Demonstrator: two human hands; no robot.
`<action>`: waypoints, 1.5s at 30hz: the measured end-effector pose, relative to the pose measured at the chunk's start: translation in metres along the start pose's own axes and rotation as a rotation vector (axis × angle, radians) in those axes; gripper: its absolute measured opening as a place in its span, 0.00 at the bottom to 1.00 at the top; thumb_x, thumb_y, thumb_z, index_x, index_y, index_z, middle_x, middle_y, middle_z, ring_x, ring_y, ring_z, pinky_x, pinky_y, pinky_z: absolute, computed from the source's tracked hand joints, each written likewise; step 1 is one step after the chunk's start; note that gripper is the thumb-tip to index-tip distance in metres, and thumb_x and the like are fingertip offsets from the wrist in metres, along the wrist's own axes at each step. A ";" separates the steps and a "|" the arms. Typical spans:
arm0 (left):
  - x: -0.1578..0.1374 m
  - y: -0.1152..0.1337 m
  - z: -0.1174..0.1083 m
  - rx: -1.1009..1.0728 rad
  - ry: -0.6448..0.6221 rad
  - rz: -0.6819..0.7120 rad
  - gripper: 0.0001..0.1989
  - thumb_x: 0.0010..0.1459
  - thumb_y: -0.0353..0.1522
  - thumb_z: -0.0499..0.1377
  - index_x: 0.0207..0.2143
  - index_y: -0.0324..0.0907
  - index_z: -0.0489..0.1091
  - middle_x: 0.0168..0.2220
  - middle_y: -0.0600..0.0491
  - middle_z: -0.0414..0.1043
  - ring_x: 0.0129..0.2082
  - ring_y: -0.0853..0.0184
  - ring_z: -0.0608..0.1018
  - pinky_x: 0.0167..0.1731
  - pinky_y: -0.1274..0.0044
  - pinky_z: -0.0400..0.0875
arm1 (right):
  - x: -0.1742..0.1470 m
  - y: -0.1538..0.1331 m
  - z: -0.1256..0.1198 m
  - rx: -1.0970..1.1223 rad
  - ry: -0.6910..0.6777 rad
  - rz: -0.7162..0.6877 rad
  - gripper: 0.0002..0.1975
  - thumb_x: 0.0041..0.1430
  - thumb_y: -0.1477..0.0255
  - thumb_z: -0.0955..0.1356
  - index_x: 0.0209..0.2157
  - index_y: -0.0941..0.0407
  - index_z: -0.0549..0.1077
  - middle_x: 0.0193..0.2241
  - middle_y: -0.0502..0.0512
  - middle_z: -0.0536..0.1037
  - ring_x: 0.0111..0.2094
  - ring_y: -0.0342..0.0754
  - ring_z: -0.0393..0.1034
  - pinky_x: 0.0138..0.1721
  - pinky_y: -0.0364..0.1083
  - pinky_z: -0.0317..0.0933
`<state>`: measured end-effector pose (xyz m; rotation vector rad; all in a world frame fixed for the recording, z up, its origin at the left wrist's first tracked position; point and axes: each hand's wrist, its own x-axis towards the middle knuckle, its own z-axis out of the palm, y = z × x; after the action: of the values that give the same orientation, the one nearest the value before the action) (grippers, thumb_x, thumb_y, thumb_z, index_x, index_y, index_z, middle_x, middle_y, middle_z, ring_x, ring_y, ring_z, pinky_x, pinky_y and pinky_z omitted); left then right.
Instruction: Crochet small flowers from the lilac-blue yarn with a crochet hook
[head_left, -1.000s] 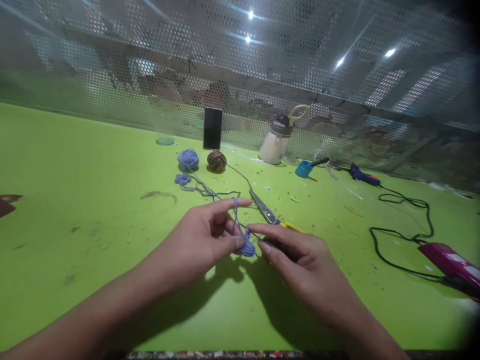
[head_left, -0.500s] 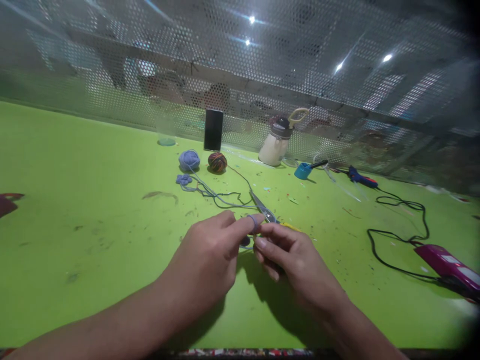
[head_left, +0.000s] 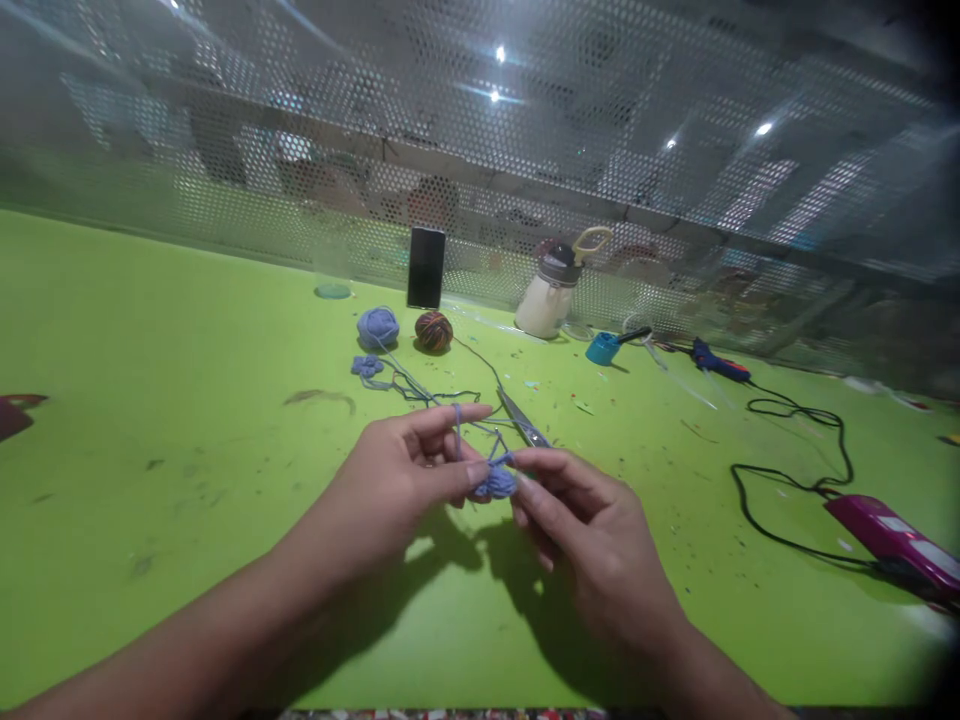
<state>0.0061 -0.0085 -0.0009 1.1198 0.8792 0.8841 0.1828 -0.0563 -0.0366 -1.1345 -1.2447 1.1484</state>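
A small piece of blue-purple crochet work (head_left: pixel 497 481) is pinched between the thumb and fingers of my left hand (head_left: pixel 409 465). A strand of the same yarn (head_left: pixel 457 432) loops over that hand's outstretched index finger. My right hand (head_left: pixel 589 520) is closed at the right edge of the piece, thumb and index finger pressed together. It seems to grip a thin crochet hook, mostly hidden, with its small tip (head_left: pixel 496 433) among the strands. Just beyond lie scissors (head_left: pixel 523 417), blades pointing away. The yarn runs back toward a blue-purple ball (head_left: pixel 378 328).
Behind the hands are a crocheted flower (head_left: pixel 367 366), a dark multicoloured yarn ball (head_left: pixel 433 331), an upright phone (head_left: pixel 426 268) and a pale bottle (head_left: pixel 546 300). Rightward are a blue pot (head_left: pixel 603 348), a glue gun (head_left: pixel 720 361) and a magenta corded device (head_left: pixel 892 540). A perforated screen (head_left: pixel 465 150) borders the green table.
My left hand has shifted left and down, and its index finger has straightened with the yarn drawn up over it. The crochet piece, mostly hidden before, now shows between the hands.
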 end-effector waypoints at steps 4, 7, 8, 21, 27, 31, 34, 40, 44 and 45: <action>-0.002 -0.001 -0.003 -0.175 -0.095 -0.025 0.30 0.48 0.28 0.70 0.55 0.37 0.70 0.26 0.58 0.73 0.27 0.71 0.72 0.32 0.76 0.65 | 0.000 -0.002 -0.006 -0.357 0.061 -0.367 0.08 0.61 0.74 0.69 0.42 0.53 0.77 0.28 0.51 0.79 0.26 0.44 0.71 0.25 0.43 0.65; -0.004 0.000 -0.004 -0.201 -0.115 0.003 0.30 0.48 0.28 0.70 0.55 0.38 0.69 0.27 0.58 0.73 0.27 0.72 0.73 0.32 0.77 0.65 | 0.000 -0.006 -0.009 -0.547 0.074 -0.565 0.12 0.60 0.80 0.69 0.43 0.52 0.77 0.35 0.52 0.82 0.32 0.46 0.75 0.33 0.45 0.69; -0.005 0.000 -0.005 -0.197 -0.120 0.013 0.30 0.49 0.28 0.70 0.55 0.39 0.69 0.27 0.58 0.74 0.27 0.72 0.73 0.33 0.77 0.66 | 0.000 -0.008 -0.009 -0.578 0.070 -0.600 0.13 0.59 0.81 0.69 0.44 0.52 0.77 0.35 0.52 0.82 0.32 0.45 0.75 0.33 0.44 0.69; -0.006 0.000 -0.006 -0.236 -0.179 0.056 0.42 0.49 0.23 0.69 0.64 0.42 0.57 0.30 0.56 0.76 0.29 0.71 0.75 0.31 0.80 0.71 | 0.001 -0.015 -0.015 -0.680 0.049 -0.731 0.17 0.58 0.84 0.68 0.45 0.52 0.76 0.37 0.53 0.83 0.33 0.47 0.76 0.35 0.45 0.70; -0.009 -0.004 -0.006 -0.278 -0.191 0.103 0.37 0.51 0.23 0.68 0.62 0.46 0.62 0.30 0.55 0.76 0.28 0.73 0.76 0.29 0.83 0.71 | -0.001 -0.020 -0.020 -0.708 -0.033 -0.742 0.17 0.60 0.85 0.66 0.46 0.54 0.75 0.31 0.53 0.81 0.29 0.46 0.75 0.29 0.45 0.66; -0.010 -0.002 -0.008 -0.285 -0.237 0.101 0.33 0.53 0.23 0.67 0.60 0.49 0.65 0.31 0.55 0.76 0.29 0.73 0.76 0.30 0.84 0.72 | -0.001 -0.020 -0.024 -0.736 -0.059 -0.743 0.18 0.60 0.84 0.66 0.47 0.52 0.74 0.32 0.54 0.81 0.32 0.49 0.76 0.29 0.46 0.65; -0.010 0.000 -0.009 -0.312 -0.267 0.109 0.30 0.53 0.23 0.67 0.58 0.49 0.68 0.31 0.56 0.76 0.29 0.75 0.75 0.31 0.85 0.71 | -0.002 -0.021 -0.025 -0.734 -0.080 -0.751 0.18 0.60 0.85 0.66 0.47 0.52 0.74 0.31 0.54 0.81 0.30 0.48 0.76 0.28 0.46 0.65; -0.011 0.002 -0.008 -0.334 -0.267 0.116 0.27 0.53 0.25 0.68 0.55 0.49 0.72 0.31 0.55 0.76 0.28 0.76 0.73 0.29 0.87 0.70 | -0.002 -0.022 -0.026 -0.732 -0.115 -0.754 0.19 0.58 0.86 0.66 0.48 0.53 0.73 0.31 0.54 0.79 0.29 0.47 0.74 0.28 0.45 0.64; -0.011 0.002 -0.008 -0.323 -0.268 0.125 0.27 0.53 0.25 0.68 0.55 0.50 0.72 0.31 0.56 0.75 0.28 0.76 0.74 0.29 0.87 0.70 | -0.002 -0.023 -0.026 -0.703 -0.085 -0.784 0.20 0.58 0.86 0.66 0.48 0.52 0.74 0.30 0.52 0.80 0.30 0.46 0.75 0.28 0.44 0.64; -0.010 0.001 -0.009 -0.311 -0.266 0.133 0.27 0.53 0.26 0.68 0.55 0.50 0.72 0.31 0.56 0.75 0.28 0.76 0.74 0.30 0.87 0.70 | -0.002 -0.024 -0.025 -0.685 -0.078 -0.781 0.20 0.58 0.86 0.67 0.47 0.52 0.74 0.31 0.52 0.80 0.31 0.46 0.75 0.29 0.43 0.65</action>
<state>-0.0063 -0.0143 -0.0002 1.0015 0.4345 0.9196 0.2085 -0.0600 -0.0134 -0.9132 -1.9812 0.1678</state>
